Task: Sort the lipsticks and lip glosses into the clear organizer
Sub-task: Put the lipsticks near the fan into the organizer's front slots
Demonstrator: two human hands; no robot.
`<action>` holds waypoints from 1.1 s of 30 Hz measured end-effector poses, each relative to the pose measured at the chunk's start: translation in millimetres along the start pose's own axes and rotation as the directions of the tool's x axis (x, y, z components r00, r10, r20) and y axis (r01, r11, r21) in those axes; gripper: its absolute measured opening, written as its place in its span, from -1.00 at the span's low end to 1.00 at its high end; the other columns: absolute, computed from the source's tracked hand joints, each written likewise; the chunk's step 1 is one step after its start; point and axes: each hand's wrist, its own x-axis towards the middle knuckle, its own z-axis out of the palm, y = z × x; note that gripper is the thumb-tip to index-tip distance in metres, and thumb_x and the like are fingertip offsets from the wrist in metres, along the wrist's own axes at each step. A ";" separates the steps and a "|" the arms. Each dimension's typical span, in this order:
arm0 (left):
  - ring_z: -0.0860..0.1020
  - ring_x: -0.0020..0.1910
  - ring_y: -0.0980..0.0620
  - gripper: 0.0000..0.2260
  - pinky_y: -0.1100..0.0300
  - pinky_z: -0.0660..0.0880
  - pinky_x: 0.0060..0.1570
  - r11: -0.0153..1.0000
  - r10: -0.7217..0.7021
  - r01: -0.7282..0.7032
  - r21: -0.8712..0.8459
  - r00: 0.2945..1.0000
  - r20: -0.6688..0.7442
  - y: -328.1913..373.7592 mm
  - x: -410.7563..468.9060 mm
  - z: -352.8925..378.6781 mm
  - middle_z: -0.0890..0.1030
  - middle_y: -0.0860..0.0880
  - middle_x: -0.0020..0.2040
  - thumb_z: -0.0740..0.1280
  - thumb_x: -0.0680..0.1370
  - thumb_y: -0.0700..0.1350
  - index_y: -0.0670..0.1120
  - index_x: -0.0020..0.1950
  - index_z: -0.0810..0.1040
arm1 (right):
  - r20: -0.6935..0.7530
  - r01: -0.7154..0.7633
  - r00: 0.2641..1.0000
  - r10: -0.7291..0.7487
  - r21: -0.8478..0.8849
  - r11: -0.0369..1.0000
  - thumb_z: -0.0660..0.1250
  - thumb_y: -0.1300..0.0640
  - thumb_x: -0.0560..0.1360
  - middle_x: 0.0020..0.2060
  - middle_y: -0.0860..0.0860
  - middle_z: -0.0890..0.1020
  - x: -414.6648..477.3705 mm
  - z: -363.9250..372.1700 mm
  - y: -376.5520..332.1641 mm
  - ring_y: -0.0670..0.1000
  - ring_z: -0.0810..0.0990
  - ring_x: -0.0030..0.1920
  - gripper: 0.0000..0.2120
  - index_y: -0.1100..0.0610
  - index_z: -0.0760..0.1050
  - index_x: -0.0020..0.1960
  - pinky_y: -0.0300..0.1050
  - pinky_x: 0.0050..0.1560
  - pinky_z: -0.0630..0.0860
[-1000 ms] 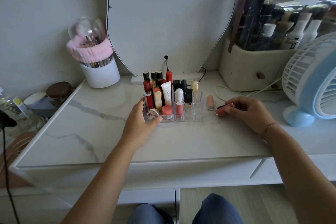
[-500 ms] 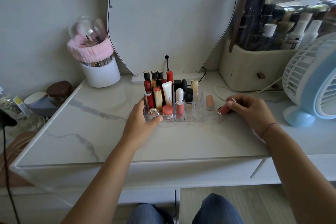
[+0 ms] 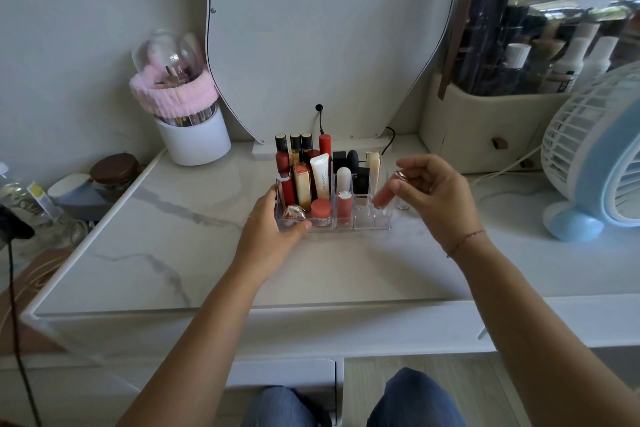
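Note:
The clear organizer (image 3: 363, 222) stands mid-table, holding several upright lipsticks, glosses and a white tube. My left hand (image 3: 268, 232) grips its front-left corner, thumb along the front wall. My right hand (image 3: 433, 189) pinches a pink lip gloss (image 3: 384, 196) with a shiny cap, tilted, its lower end over the organizer's right-hand compartments. Another small tube (image 3: 402, 206) on the table behind my right hand is mostly hidden.
A white brush pot with a pink headband (image 3: 183, 114) stands back left. A mirror (image 3: 325, 28) rises behind the organizer. A beige cosmetics case (image 3: 485, 128) and a blue-and-white fan (image 3: 595, 156) stand on the right. Jars (image 3: 110, 170) sit off the left edge.
My right hand lifted the pink lip gloss off the table and carried it left, up over the organizer's right side. My left hand stayed on the organizer.

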 end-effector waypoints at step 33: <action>0.48 0.18 0.16 -0.45 0.44 0.30 -0.04 1.000 0.002 -0.002 0.014 1.000 -0.002 -1.4 1.3 0.3 0.54 0.14 0.21 0.46 0.42 -0.08 0.09 0.37 0.36 | 0.169 0.032 0.969 0.180 -0.809 0.587 0.41 0.12 0.39 0.11 0.02 0.58 -7.4 -68.2 29.5 0.14 0.47 0.13 -0.68 0.07 0.56 0.14 0.08 0.19 0.38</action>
